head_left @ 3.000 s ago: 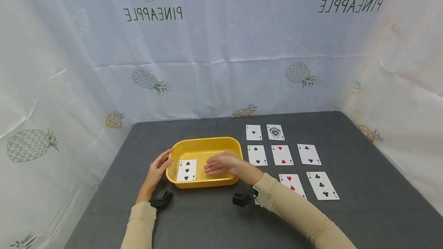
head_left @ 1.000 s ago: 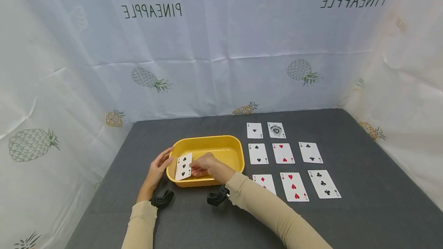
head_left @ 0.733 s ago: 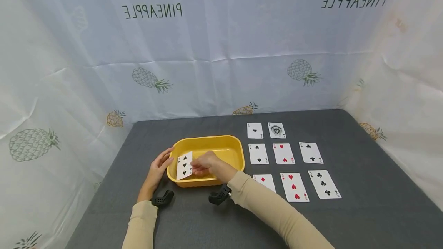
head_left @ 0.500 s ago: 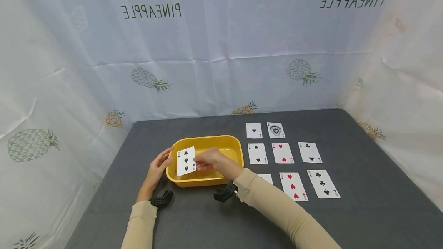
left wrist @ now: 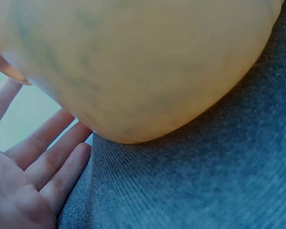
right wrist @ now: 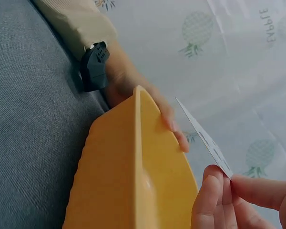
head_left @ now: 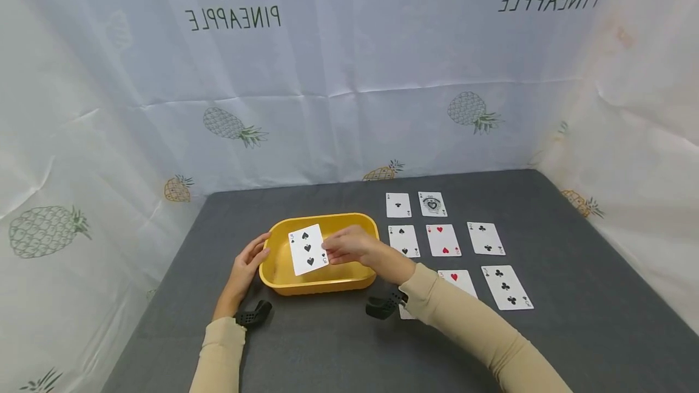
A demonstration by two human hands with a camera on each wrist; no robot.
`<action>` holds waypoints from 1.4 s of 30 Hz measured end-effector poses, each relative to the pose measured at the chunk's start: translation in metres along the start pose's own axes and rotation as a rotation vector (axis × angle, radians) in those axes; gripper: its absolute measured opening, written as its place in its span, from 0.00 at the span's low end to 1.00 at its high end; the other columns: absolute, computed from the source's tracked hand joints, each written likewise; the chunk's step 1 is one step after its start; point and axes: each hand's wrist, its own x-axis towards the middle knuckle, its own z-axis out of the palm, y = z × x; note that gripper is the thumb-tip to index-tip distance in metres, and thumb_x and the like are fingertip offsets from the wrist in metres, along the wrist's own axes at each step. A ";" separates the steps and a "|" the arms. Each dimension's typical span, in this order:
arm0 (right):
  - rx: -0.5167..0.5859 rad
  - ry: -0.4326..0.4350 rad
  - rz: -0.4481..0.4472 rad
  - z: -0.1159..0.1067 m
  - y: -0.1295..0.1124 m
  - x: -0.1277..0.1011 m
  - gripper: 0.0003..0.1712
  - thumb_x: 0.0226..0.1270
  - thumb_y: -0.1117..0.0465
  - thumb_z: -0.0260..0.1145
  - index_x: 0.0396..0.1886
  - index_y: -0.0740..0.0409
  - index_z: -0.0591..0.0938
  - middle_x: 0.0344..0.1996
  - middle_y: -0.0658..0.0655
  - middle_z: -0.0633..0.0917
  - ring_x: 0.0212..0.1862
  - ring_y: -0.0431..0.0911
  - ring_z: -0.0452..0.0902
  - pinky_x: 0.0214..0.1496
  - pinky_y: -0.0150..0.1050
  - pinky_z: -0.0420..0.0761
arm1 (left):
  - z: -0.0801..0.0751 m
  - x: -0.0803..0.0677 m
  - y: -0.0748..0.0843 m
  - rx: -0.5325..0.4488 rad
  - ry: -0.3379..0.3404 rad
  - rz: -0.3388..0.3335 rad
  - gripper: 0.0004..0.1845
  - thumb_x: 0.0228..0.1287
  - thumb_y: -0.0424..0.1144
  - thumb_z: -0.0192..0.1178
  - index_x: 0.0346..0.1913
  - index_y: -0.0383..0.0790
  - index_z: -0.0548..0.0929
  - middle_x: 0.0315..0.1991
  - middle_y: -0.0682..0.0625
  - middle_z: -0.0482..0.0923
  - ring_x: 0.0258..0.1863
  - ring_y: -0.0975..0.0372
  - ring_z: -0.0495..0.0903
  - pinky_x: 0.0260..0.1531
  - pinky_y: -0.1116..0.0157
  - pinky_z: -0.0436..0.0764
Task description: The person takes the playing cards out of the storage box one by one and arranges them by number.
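A yellow tub [head_left: 284, 281] stands on the grey table, seen close up as the tub [left wrist: 133, 67] and the tub [right wrist: 128, 181] in the wrist views. My right hand [head_left: 346, 246] pinches a three of spades card [head_left: 308, 249] by its right edge and holds it face up above the tub. In the right wrist view the card [right wrist: 205, 138] shows edge-on between the fingertips [right wrist: 214, 191]. My left hand [head_left: 247, 264] rests with straight fingers against the tub's left wall; its fingers [left wrist: 43, 157] lie beside the tub.
Several cards lie face up in rows right of the tub, among them a two of hearts [head_left: 443, 240] and a three of clubs [head_left: 506, 287]. White pineapple-print sheets [head_left: 349, 77] wall in the table at the back and both sides.
My right hand reached into the tub, pinched the three of spades that lay flat there, and lifted it up and to the right. The left hand stayed on the tub.
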 end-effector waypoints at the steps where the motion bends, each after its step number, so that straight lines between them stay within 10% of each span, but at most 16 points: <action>1: -0.007 -0.002 -0.001 -0.004 0.000 -0.002 0.17 0.65 0.66 0.64 0.50 0.73 0.81 0.20 0.51 0.80 0.21 0.38 0.79 0.30 0.31 0.84 | 0.000 0.000 0.000 -0.001 -0.003 0.001 0.27 0.73 0.42 0.51 0.71 0.37 0.64 0.48 0.79 0.74 0.49 0.84 0.75 0.48 0.84 0.73; 19: 0.065 0.063 -0.012 -0.096 0.020 -0.054 0.18 0.67 0.64 0.61 0.52 0.72 0.77 0.23 0.46 0.82 0.25 0.35 0.78 0.33 0.28 0.82 | -0.001 -0.002 -0.002 -0.043 -0.026 0.060 0.26 0.74 0.39 0.50 0.70 0.33 0.64 0.49 0.76 0.76 0.48 0.82 0.77 0.47 0.82 0.75; 42: -0.153 0.193 -0.025 -0.203 0.066 -0.110 0.29 0.69 0.59 0.61 0.60 0.78 0.70 0.29 0.42 0.82 0.32 0.34 0.78 0.39 0.28 0.82 | 0.000 -0.002 -0.002 -0.043 -0.010 0.037 0.26 0.74 0.40 0.50 0.70 0.34 0.64 0.49 0.75 0.76 0.49 0.81 0.77 0.47 0.82 0.75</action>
